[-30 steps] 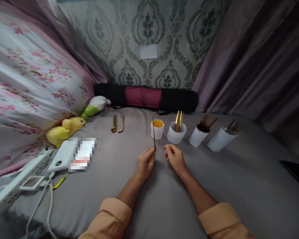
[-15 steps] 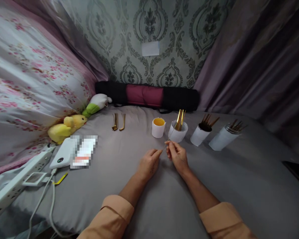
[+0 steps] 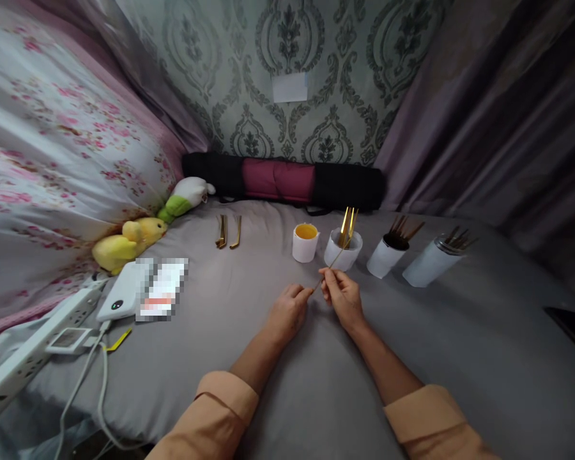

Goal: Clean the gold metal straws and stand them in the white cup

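A thin brown stick slants up and to the right from my two hands. My left hand pinches its lower end, and my right hand closes its fingers on it further up. The stick's upper end passes in front of a white-wrapped cup in which several shiny gold strips stand. Left of that cup is a smaller white cup with a yellow inside.
To the right, two white-wrapped containers hold several brown sticks. Bent gold pieces lie left of the cups. Plush toys, a white power bank and a power strip line the left side. A black-and-maroon roll lies at the back.
The stick's upper part has swung to the right and now looks browner and thicker. Both hands stay in nearly the same place, still on the stick.
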Demonstrator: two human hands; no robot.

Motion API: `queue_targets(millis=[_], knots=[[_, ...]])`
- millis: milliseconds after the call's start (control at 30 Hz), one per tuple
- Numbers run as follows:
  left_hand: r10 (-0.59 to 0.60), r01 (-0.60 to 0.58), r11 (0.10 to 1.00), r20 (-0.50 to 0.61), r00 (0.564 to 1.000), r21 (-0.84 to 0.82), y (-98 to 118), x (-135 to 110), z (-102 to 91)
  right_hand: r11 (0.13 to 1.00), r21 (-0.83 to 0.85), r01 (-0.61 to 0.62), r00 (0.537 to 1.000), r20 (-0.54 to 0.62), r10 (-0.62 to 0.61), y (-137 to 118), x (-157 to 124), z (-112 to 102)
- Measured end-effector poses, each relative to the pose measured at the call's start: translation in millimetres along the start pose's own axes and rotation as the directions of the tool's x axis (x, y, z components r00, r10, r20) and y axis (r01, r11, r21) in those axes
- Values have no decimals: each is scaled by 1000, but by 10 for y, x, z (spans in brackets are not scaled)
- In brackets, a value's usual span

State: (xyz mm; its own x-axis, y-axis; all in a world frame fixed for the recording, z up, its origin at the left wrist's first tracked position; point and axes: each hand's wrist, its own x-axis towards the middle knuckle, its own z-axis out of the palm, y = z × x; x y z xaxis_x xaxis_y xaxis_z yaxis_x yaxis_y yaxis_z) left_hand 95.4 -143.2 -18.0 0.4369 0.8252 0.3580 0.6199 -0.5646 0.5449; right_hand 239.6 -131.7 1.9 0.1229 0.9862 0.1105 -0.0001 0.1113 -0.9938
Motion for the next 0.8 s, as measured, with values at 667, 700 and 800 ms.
queue_targets(millis=[667,700,800], knots=[[-242,218,857,8,970,-467,59,31,11,998,-64,-11,1000,23,13,15,56,-35],[-276,252,826,27,961,-504,66,32,10,997,-76,-9,1000,25,11,10,59,-40],[-369,366,687,133,920,-627,80,45,2,994,-109,11,999,38,-7,-1,73,-58]])
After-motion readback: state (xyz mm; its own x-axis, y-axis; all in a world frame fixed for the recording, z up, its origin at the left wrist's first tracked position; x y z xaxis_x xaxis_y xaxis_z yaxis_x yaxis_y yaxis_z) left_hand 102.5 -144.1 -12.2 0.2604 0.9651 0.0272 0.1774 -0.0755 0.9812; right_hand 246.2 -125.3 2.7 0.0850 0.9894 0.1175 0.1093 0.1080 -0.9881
